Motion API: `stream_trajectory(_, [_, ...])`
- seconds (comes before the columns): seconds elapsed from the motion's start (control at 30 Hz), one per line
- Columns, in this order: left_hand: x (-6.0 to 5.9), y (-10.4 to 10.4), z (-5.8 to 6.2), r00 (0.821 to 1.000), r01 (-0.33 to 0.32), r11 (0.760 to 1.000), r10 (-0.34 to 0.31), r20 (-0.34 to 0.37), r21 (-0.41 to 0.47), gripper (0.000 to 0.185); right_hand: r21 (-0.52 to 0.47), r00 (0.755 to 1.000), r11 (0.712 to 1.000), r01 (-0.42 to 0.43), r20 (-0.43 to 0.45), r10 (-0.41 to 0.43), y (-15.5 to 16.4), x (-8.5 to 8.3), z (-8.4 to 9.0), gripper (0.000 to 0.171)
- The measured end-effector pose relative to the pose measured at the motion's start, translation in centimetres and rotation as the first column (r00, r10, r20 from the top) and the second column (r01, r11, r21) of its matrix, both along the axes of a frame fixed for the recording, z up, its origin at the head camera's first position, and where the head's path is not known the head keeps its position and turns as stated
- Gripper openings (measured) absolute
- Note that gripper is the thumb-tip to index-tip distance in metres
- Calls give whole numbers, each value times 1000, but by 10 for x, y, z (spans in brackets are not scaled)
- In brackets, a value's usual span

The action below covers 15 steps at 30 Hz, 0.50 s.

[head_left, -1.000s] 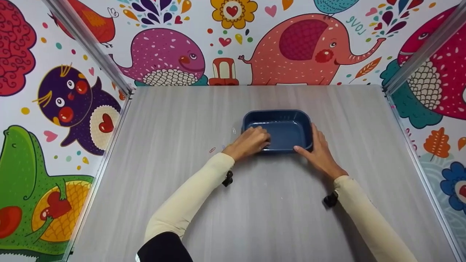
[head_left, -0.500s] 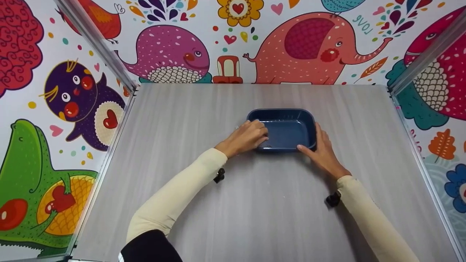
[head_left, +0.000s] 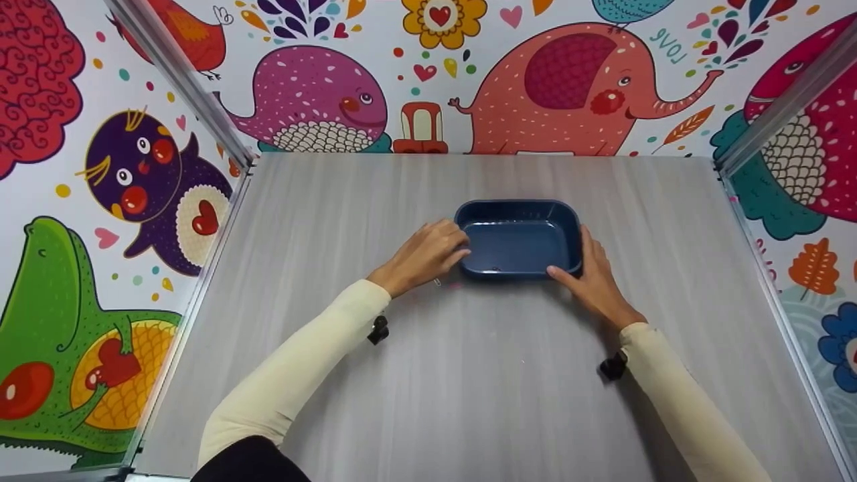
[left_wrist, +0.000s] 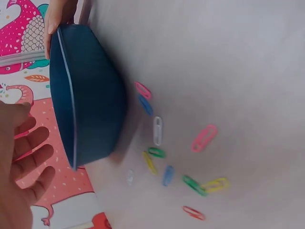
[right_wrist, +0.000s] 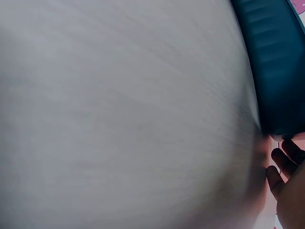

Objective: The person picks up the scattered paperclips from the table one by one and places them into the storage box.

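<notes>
Left hand sits centre frame just left of the tray, fingers loosely spread, holding nothing, tips at the tray's left rim. Clips lie scattered on the table beside that left wall, under the left hand, so left is nearer. Right hand flat against the tray's right wall, thumb at the near corner. Tray's long axis runs left-right.

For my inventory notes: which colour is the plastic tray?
Dark blue tray, clearest in the head view.

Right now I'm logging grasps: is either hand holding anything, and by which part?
The right hand rests against the blue tray at its right side wall; the left hand is open beside it, holding nothing.
</notes>
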<state>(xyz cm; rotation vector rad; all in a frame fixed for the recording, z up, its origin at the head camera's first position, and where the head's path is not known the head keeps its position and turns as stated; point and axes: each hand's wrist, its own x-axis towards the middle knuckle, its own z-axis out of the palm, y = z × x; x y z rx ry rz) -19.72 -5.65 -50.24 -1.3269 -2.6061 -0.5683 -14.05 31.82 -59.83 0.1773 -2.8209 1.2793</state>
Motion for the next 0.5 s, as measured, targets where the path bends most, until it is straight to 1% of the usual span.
stream_trajectory(0.27, [6,-24,-20,998,-39,999,38,53,20,19,-10,1000,1000,2,17,-2,0,1,2,113])
stream_trajectory(0.5, [11,-43,-39,994,-74,994,66,86,85,19,-7,1000,1000,0,30,0,1,1,1,113])
